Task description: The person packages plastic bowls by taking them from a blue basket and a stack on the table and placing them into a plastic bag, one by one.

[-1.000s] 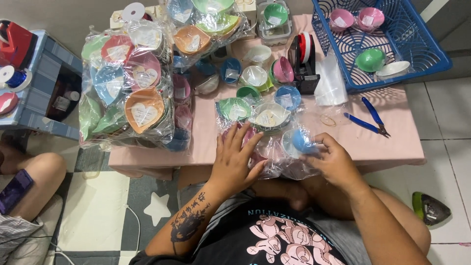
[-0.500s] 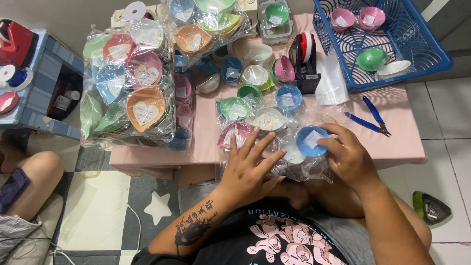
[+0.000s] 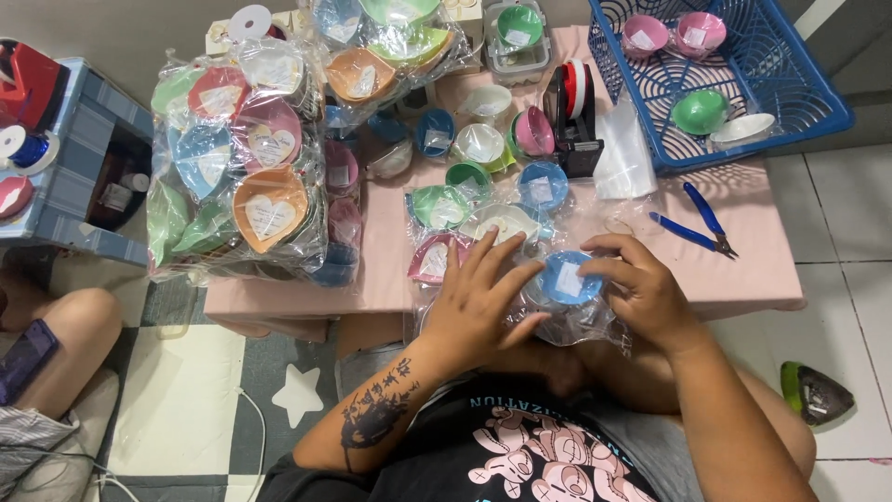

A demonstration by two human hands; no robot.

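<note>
A clear plastic bag (image 3: pixel 520 307) holding several small coloured bowls lies at the near edge of the pink table (image 3: pixel 390 251). My left hand (image 3: pixel 478 297) lies spread flat on top of the bag, fingers apart. My right hand (image 3: pixel 641 284) pinches a small blue bowl (image 3: pixel 567 277) with a white label, through or at the bag's plastic. A pink bowl (image 3: pixel 432 260), a green bowl (image 3: pixel 439 204) and a white bowl (image 3: pixel 502 221) show inside the bag beyond my fingers.
A large bag of heart-shaped bowls (image 3: pixel 246 177) fills the table's left side. Loose bowls (image 3: pixel 483 144) and a tape dispenser (image 3: pixel 576 116) stand behind. Blue pliers (image 3: pixel 697 221) lie at right. A blue basket (image 3: pixel 743 102) holds pink, green and white bowls. Another person's leg (image 3: pixel 56 344) is at left.
My right hand has brought the blue bowl from the bag's near left part up and right. My left hand slid from the bag's left side onto its middle, fingers spreading.
</note>
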